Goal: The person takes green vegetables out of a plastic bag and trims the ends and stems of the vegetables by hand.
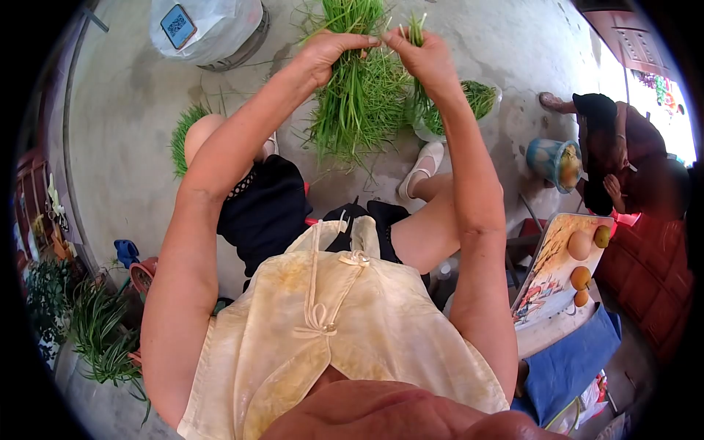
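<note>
My left hand is closed around a thick bunch of chives, long thin green stalks that hang down below it and also show above it. My right hand grips a smaller bundle of chives, whose pale ends stick up past the fingers. Thumb and fingertips of both hands come close together at the top, pinching at something too small to make out. Under the hands a loose heap of chives lies on the floor between my feet.
Clear plastic with more greens lies right of the heap. A bucket covered in white plastic carries a phone. At right, a person sits by a blue bin; a small table holds round fruits. Potted plants stand left.
</note>
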The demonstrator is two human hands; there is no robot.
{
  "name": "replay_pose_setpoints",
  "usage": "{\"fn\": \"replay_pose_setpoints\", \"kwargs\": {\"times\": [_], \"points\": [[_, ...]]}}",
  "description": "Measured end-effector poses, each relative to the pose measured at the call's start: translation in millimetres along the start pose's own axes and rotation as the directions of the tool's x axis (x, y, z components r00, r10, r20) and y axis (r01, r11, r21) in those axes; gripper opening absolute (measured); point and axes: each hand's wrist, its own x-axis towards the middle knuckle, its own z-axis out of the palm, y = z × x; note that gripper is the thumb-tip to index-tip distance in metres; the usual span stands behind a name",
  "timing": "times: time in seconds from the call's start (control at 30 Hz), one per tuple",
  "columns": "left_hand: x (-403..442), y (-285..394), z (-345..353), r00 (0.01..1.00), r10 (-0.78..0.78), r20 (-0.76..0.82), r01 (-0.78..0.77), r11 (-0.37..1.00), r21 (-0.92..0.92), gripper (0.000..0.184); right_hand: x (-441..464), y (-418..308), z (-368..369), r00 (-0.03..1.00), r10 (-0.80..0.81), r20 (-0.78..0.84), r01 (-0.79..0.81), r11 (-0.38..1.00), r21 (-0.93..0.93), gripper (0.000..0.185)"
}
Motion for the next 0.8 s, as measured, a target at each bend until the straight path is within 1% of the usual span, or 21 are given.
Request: {"fn": "replay_pose_setpoints", "kwargs": {"times": [0.03,0.13,0.23,0.33,0.43,0.47,0.5,0.53,0.63,0.73,0.8], "points": [[0,0,-2,1.000,-0.001,-0.010,0.001,1.000,0.007,0.018,-1,3,2,0.997,-0.075,0.006,0.075,0.990,-0.118,0.021],[3,-4,-5,1.000,-0.005,0.002,0.005,1.000,0.008,0.019,2,13,1,0.994,-0.084,-0.070,0.077,0.992,-0.100,0.023],[0,0,-7,0.999,-0.031,0.014,0.030,0.999,0.020,0.021,9,14,-8,0.934,-0.157,-0.320,0.099,0.976,-0.193,0.023],[-4,4,-5,0.999,-0.024,0.026,0.024,1.000,0.008,0.021,16,10,-33,0.923,-0.169,-0.346,0.050,0.943,-0.329,0.025],[-1,4,-8,0.998,-0.030,0.051,0.030,0.999,-0.012,0.021,8,8,-28,0.973,-0.174,-0.149,0.083,0.874,-0.478,0.023],[0,4,-9,0.997,-0.038,0.061,0.039,0.999,-0.017,0.020,5,5,-22,0.987,-0.086,-0.133,0.043,0.953,-0.299,0.022],[0,4,-8,0.997,-0.032,0.064,0.034,0.999,-0.021,0.021,3,0,-15,0.995,-0.003,-0.099,-0.008,0.994,-0.113,0.021],[-1,4,-6,0.998,-0.025,0.066,0.026,0.999,-0.026,0.021,2,-4,-10,0.996,0.071,-0.048,-0.067,0.995,0.073,0.020],[-6,5,2,0.997,-0.017,0.082,0.019,1.000,-0.015,0.021,0,-3,-3,0.989,0.134,0.060,-0.146,0.939,0.310,0.016],[-5,4,3,0.995,-0.006,0.102,0.008,1.000,-0.021,0.021,1,-2,-4,0.982,0.161,0.097,-0.185,0.916,0.357,0.017],[-3,1,3,0.996,0.008,0.086,-0.006,1.000,-0.022,0.021,0,-2,-4,0.986,0.153,0.061,-0.165,0.931,0.327,0.016]]}}
